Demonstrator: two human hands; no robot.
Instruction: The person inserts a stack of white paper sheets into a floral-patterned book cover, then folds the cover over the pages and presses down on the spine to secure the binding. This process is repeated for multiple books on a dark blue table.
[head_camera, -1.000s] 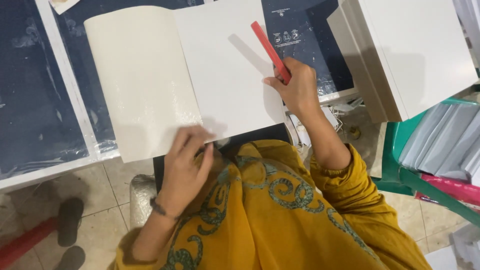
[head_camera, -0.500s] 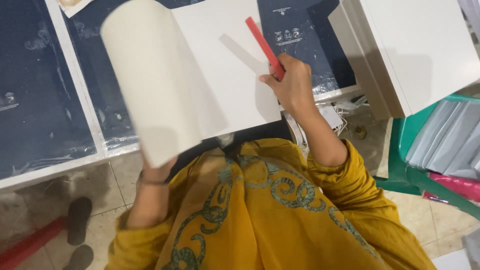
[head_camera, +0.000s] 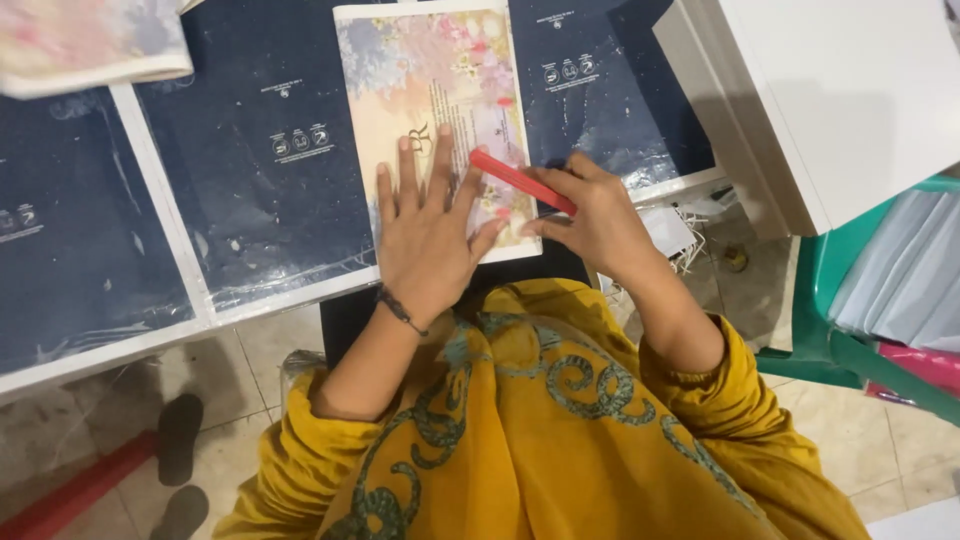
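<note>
The floral printed sheet (head_camera: 440, 120) is laid flat on the tabletop (head_camera: 260, 160), right at its near edge. It's pinned by the left hand (head_camera: 428, 232), fingers spread and released flat, nothing gripped. A flat red tool (head_camera: 520, 181) is pinched in the right hand (head_camera: 590, 218), its tip resting on the sheet; probably a creasing stick, though that can't be confirmed from here. If pressure is eased on the left, the sheet could get dragged askew and creased crooked.

Head cam, steep downward, close.
</note>
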